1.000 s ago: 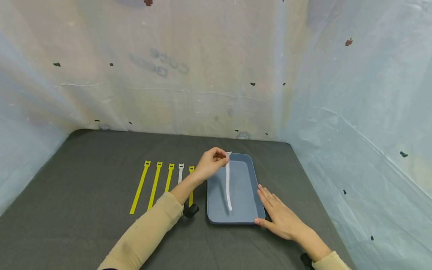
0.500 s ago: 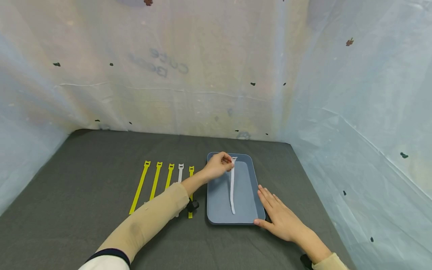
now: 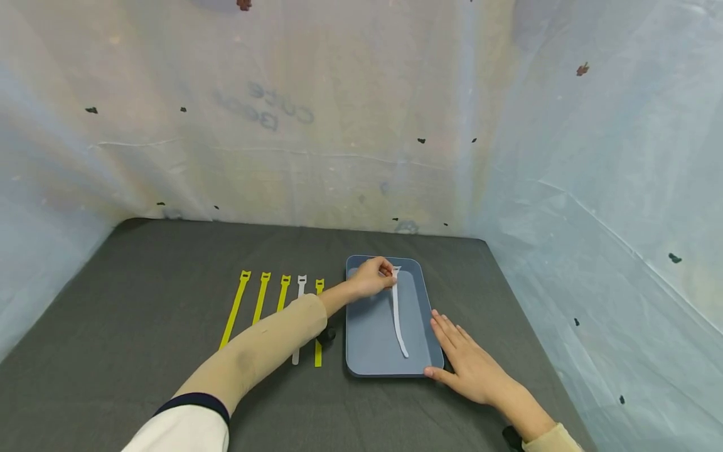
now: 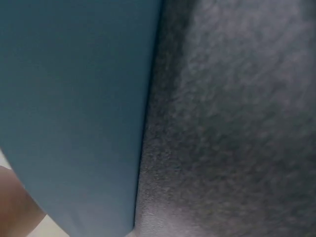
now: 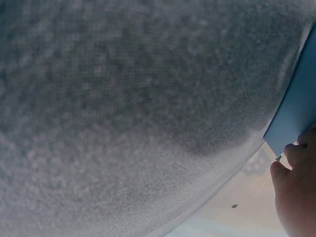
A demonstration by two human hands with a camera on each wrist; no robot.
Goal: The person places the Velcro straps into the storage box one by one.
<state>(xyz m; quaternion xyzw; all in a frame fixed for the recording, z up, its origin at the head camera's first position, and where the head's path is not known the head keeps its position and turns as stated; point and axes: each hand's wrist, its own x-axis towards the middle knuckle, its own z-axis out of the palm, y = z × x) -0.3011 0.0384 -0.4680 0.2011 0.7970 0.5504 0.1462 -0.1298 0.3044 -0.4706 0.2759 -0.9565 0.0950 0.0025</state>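
Observation:
In the head view my left hand [image 3: 371, 277] pinches the slotted head of a white cable tie strap [image 3: 398, 317] between thumb and fingers. The strap's tail reaches down over the floor of a blue-grey tray [image 3: 367, 351], curving slightly right at its tip. Whether the tail touches the tray is hard to tell. My right hand [image 3: 465, 361] rests with straight fingers against the tray's right rim. In the left wrist view the tray's side wall [image 4: 79, 108] fills the left part. The right wrist view catches part of the right hand [image 5: 298, 192] beside the tray [image 5: 294, 111].
Left of the tray, several yellow cable tie straps [image 3: 235, 309] and another white strap [image 3: 302, 286] lie in a row on the dark grey cloth [image 3: 141, 339]. My left forearm passes over some of them. Translucent plastic sheeting [image 3: 339, 182] stands behind and on both sides.
My left hand has moved right and slightly toward me over the tray, carrying the white strap, whose tail now bends to the right. The right hand has stayed at the rim.

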